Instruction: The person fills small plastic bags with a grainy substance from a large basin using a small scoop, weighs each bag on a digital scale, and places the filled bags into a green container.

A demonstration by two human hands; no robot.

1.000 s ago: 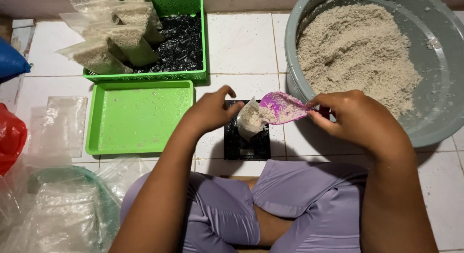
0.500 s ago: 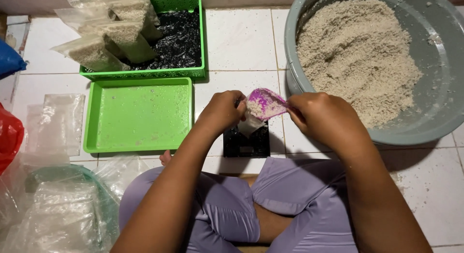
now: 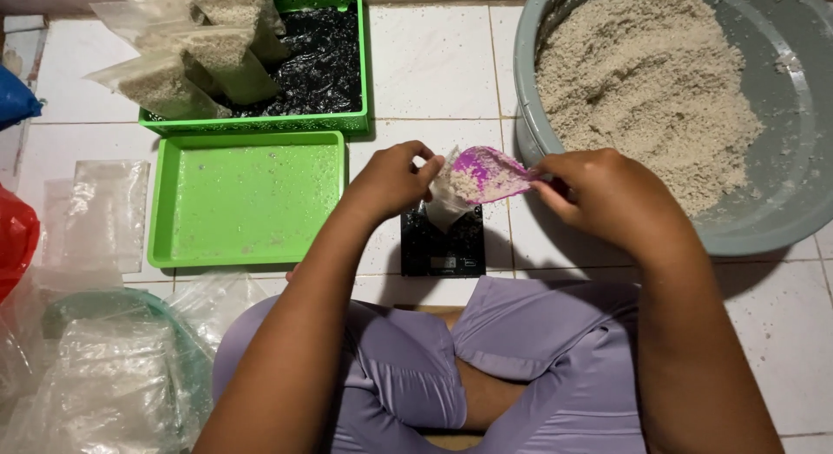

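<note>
I get even, fairly bright indoor light from overhead. A soft shadow spreads on the white tiled floor (image 3: 429, 63) below my right hand (image 3: 607, 198), under the forearm. The empty plastic bags (image 3: 95, 211) left of my left hand (image 3: 390, 180) show faint glare. Focus is sharp throughout; the frame edges bend slightly.
</note>
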